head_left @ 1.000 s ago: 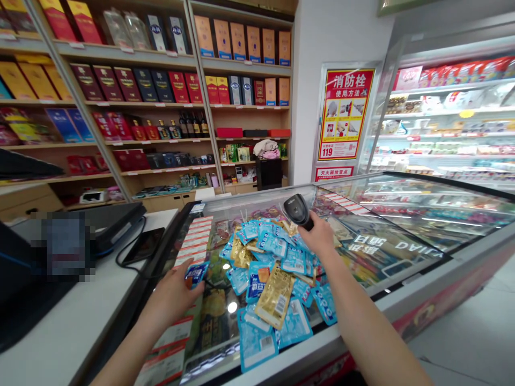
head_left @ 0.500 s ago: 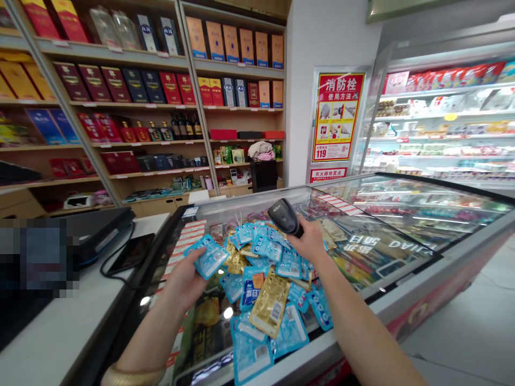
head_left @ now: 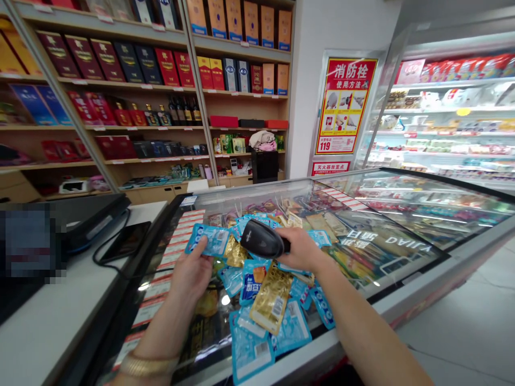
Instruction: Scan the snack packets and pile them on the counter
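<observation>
My left hand is closed on a blue snack packet, its thumb lying across the front. In my right hand is a black barcode scanner, gripped by the handle, its head turned left toward that packet with a small gap between. Below both hands, a heap of small packets lies on the freezer's glass top. Most are blue, like the packet at the front; a gold packet rests on top near the middle. The scanner and right hand hide part of the heap.
A white counter on the left carries a black device, a dark flat tablet-like object and a cable. Shelves of boxes stand behind. The chest freezer stretches right, toward a lit display fridge.
The scanner has moved left and down and swung toward the left hand's packet. That packet has tilted to lie more level and risen slightly. The head view has shifted a little.
</observation>
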{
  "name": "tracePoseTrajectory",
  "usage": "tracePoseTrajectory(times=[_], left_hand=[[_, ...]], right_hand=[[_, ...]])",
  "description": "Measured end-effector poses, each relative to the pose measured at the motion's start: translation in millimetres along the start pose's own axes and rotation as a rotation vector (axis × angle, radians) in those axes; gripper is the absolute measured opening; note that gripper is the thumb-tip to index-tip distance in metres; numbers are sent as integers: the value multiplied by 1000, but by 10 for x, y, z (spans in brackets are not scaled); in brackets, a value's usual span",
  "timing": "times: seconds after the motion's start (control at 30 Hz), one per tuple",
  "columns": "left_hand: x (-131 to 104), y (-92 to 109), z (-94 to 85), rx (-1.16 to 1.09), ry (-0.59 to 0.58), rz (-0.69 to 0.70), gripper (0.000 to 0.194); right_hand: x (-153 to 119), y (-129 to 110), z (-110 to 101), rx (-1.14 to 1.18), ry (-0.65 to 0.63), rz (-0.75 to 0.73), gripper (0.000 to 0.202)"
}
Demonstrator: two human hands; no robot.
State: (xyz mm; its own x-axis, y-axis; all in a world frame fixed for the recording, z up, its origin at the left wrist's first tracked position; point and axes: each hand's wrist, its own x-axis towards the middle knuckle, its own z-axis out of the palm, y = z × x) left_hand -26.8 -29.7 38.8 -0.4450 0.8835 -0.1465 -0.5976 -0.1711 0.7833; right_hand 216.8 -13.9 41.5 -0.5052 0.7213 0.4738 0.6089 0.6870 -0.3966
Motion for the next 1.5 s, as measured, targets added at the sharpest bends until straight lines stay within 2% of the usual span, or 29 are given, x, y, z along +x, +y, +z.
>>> tracePoseTrajectory(times=[0.27,0.77,0.93,1.03,1.13,1.23,1.33,1.43,1.5], left_hand=[[1,-25,-5,41,21,2,18],[-16,-26,-5,74,27,32,14],[-28,-23,-8,68,33,20,17],[-25,-17,-13,22,34,3,18],[-19,0,42,59,23,18,16],[-10,-5,200,218,-55,53,10],[11,-80,434,481,-201,148,26],[43,-216,681,801,-280,298,45],[64,-309,826,1034,-293,403,45]], right_hand=[[17,-56,40,-22,-50,-18,23],[24,-70,67,-57,-61,-17,17],[13,-62,62,-30,-27,-13,22],[10,0,16,-24,47,21,24],[7,121,-65,-30,181,129,30],[-5,266,-151,-99,349,310,37],[-20,392,-215,-212,487,547,37],[-28,485,-249,-263,523,755,38],[-30,534,-255,-263,500,848,38]])
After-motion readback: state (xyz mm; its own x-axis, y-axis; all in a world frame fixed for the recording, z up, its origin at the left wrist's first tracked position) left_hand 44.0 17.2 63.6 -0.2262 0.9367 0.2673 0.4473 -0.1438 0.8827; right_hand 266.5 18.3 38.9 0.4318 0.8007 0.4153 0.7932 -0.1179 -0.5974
